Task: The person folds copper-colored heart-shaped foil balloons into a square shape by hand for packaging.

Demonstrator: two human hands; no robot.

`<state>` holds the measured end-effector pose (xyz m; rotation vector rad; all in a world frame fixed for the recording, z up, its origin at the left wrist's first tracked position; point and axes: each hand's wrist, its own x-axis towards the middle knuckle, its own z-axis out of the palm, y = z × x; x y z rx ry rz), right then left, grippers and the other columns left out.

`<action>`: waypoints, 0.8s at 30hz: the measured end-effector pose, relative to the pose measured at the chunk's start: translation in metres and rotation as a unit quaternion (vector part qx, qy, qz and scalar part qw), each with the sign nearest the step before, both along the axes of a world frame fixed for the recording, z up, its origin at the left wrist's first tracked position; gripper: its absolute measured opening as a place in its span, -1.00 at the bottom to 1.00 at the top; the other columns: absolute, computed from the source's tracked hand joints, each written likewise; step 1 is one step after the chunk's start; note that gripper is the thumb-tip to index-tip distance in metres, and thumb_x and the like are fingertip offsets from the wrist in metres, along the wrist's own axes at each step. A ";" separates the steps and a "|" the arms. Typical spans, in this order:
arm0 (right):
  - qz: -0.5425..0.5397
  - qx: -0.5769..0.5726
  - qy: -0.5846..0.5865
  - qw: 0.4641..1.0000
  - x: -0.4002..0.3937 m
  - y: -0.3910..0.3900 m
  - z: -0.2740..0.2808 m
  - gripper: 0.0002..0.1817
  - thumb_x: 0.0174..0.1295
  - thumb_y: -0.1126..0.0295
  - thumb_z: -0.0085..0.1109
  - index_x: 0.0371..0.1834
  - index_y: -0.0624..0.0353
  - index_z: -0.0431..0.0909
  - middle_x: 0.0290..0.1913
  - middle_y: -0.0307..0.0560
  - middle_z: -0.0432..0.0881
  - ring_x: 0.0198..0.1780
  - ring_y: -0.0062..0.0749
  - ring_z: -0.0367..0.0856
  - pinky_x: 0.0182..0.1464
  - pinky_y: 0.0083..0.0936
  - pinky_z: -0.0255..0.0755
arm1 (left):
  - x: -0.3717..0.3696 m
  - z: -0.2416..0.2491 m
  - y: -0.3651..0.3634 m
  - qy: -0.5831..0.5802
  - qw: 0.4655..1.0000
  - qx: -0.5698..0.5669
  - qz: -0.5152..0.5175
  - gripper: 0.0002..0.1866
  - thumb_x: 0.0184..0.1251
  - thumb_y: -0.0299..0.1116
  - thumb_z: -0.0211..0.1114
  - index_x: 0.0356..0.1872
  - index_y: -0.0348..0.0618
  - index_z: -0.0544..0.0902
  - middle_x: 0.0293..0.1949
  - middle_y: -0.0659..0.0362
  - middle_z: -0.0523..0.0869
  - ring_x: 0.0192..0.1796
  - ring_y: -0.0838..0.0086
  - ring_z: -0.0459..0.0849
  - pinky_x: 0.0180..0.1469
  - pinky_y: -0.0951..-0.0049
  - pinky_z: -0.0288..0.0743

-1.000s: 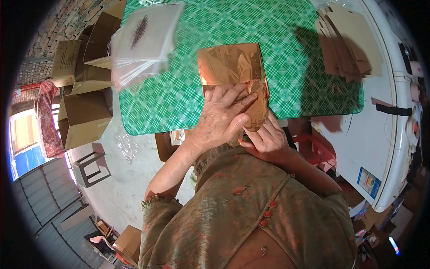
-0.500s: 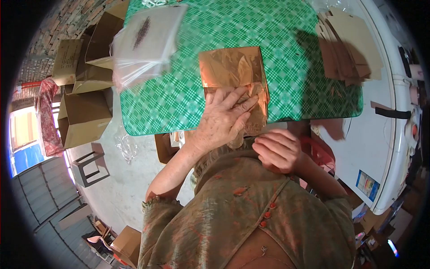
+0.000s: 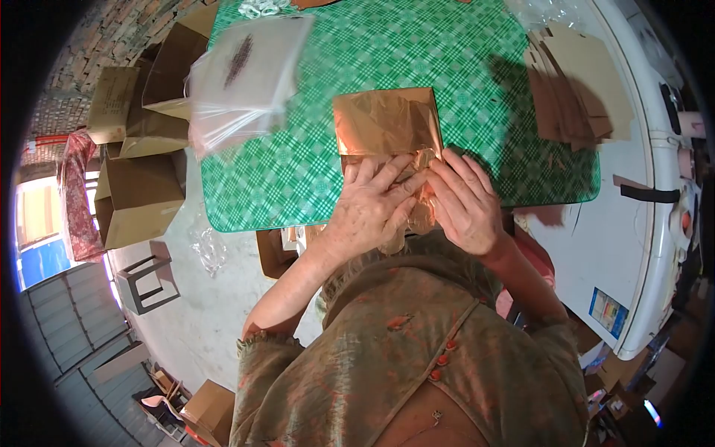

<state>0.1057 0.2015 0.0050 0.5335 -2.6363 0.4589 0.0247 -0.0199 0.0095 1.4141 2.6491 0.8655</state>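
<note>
A flat, shiny copper-brown packet [image 3: 387, 123] in clear film lies at the near edge of the green checked table. My left hand [image 3: 371, 205] rests palm down on its near part, fingers spread. At the packet's right side, my right hand [image 3: 469, 208] has its fingertips together on the crinkled clear plastic bag end [image 3: 424, 212]. The loose plastic hangs between both hands, over the table edge and close to my shirt. My fingers cover part of the packet's near end.
A stack of clear plastic bags [image 3: 246, 82] lies at the table's left. Flat brown cardboard pieces [image 3: 577, 86] sit at the right, partly over a white surface [image 3: 581, 246]. Open cardboard boxes [image 3: 141, 197] stand to the left. A grey stool frame [image 3: 147, 277] is on the floor.
My right hand has moved up and left from in front of my body to the packet's right side and touches the plastic. My left hand stays flat on the packet.
</note>
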 end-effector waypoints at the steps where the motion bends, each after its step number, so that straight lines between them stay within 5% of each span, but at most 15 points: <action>1: 0.003 -0.004 0.002 1.000 0.000 0.000 -0.002 -0.57 0.26 0.47 0.37 0.20 0.37 0.68 0.37 0.11 0.65 0.47 0.02 0.58 0.59 -0.03 0.38 | 0.000 0.000 0.000 -0.003 1.000 -0.001 0.001 -0.51 0.40 -0.24 0.45 0.36 0.06 0.78 0.48 0.12 0.59 0.37 0.10 0.49 0.46 -0.02 0.30; 17: -0.005 -0.002 -0.016 1.000 0.003 -0.003 -0.012 -0.52 0.34 0.47 0.29 0.33 0.39 0.61 0.31 0.14 0.71 0.44 -0.02 0.64 0.63 -0.07 0.37 | 0.001 0.000 0.001 0.005 1.000 0.003 0.006 -0.51 0.36 -0.29 0.46 0.32 0.02 0.80 0.46 0.13 0.61 0.39 0.12 0.50 0.45 -0.04 0.31; 24: -0.011 -0.006 -0.002 1.000 0.003 -0.004 -0.015 -0.58 0.31 0.46 0.30 0.23 0.35 0.67 0.31 0.09 0.72 0.45 -0.04 0.63 0.62 -0.09 0.38 | -0.010 0.024 -0.011 0.037 0.996 0.077 0.014 -0.55 0.39 -0.33 0.43 0.28 -0.18 0.78 0.27 0.03 0.76 0.14 0.17 0.73 0.24 0.14 0.52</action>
